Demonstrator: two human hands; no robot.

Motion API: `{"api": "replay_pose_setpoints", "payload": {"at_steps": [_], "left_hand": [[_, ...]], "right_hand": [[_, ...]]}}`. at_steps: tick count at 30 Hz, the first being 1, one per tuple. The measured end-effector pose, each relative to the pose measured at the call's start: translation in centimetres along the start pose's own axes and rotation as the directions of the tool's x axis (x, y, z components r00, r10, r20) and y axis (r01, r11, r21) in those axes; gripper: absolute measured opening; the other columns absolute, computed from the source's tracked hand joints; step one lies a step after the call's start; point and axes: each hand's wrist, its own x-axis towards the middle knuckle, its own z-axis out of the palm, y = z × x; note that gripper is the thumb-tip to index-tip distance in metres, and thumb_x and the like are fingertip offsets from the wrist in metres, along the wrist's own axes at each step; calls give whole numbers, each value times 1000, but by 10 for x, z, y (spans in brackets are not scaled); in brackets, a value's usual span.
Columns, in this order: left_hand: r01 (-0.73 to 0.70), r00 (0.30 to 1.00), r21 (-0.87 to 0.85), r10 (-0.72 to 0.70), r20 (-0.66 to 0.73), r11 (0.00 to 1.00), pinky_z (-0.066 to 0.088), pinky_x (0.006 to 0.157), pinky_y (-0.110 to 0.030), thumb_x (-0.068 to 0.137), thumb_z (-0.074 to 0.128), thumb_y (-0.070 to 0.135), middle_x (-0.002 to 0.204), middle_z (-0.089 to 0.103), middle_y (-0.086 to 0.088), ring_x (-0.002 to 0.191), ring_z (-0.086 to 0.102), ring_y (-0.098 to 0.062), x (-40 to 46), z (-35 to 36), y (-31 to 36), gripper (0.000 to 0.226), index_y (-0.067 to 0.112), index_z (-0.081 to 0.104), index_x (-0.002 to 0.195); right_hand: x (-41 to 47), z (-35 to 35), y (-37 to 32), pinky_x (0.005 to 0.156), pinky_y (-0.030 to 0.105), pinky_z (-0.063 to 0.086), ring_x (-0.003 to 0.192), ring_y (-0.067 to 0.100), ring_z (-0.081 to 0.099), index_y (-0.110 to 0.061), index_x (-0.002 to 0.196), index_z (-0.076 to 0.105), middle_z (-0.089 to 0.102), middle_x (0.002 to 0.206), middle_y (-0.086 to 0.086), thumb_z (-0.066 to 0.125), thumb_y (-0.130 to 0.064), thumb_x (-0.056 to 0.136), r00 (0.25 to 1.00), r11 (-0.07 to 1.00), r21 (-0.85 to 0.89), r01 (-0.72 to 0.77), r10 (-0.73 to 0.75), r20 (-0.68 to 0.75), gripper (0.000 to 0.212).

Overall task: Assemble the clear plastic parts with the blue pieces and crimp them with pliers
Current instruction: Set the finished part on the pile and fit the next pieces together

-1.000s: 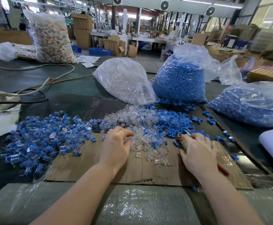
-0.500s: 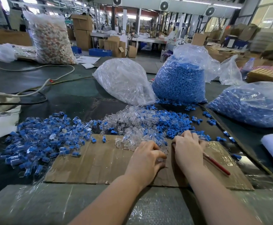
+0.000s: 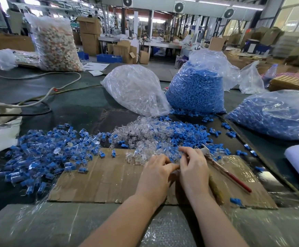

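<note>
Both hands (image 3: 175, 168) meet, seemingly pinching a clear part (image 3: 176, 166).

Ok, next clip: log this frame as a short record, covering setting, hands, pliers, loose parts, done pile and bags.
setting: workshop bench, cardboard sheet as work mat
left hand: fingers curled, meeting the right at a small part; the part itself is hidden
right hand: fingers curled at the same spot
pliers: red-handled, under the right hand
loose parts: clear pieces mixed with blue pieces
done pile: left of the mat
bags: clear-parts bag, blue-parts bag
</note>
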Motion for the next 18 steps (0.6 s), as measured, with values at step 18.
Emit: {"api": "replay_pose_setpoints", "payload": {"at_steps": [18], "left_hand": [[119,969,-360,-187,-160,925,46,78,-14,83,66,5,93,57,5,83,55,-7,-1,-9,2,11,10,70,92]], "right_hand": [[-12,2,4,81,16,39,91,12,56,-8,102,65,64,96,-1,57,-3,90,999,980,199,20,-11,-46,16]]}}
